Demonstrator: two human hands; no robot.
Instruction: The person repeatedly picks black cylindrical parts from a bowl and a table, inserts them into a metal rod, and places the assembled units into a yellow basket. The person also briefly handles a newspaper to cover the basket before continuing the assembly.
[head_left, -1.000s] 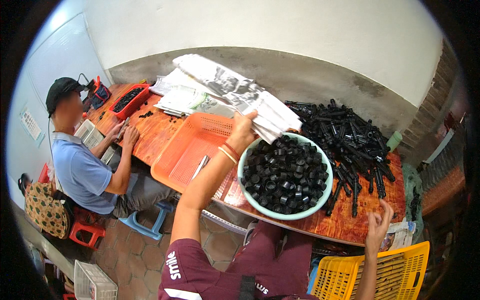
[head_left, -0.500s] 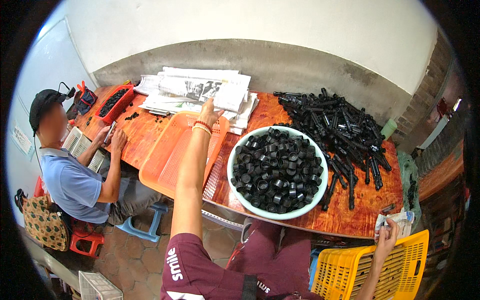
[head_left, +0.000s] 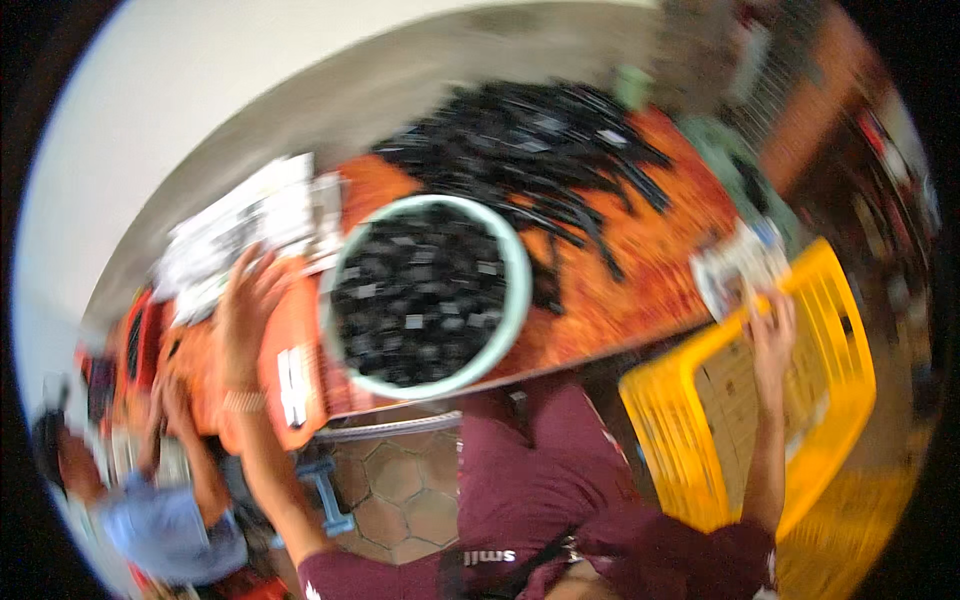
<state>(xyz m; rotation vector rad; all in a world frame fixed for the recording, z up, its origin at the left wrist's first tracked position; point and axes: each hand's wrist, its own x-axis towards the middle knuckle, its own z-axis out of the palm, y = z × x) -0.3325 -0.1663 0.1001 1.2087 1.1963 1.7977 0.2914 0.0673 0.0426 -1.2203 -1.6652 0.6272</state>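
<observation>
My left hand [head_left: 248, 305] is raised over the orange plastic basket [head_left: 310, 365], next to the stack of newspapers [head_left: 245, 235]. Its fingers look stretched and apart, though motion blurs them, and I see nothing in them. Inside the basket lies a white object with dark stripes [head_left: 292, 388], too blurred to name. At the table's right edge, my right hand [head_left: 772, 328] pinches a crumpled piece of newspaper [head_left: 742, 265] above the yellow crate [head_left: 848, 300]. A pale green basin [head_left: 517, 290] full of short black caps [head_left: 420, 295] stands between my hands.
Long black tubes [head_left: 540, 150] lie heaped at the back of the table [head_left: 650, 255]. A pale green cup [head_left: 632, 88] stands behind them. At far left a co-worker in a blue shirt [head_left: 170, 530] sits near a red basket [head_left: 138, 335]. A blue stool [head_left: 325, 500] is below.
The whole view has swung to the right and blurred. My left hand is off the newspaper stack and nearer the basket, where a white object now shows. My right hand still holds the newspaper piece.
</observation>
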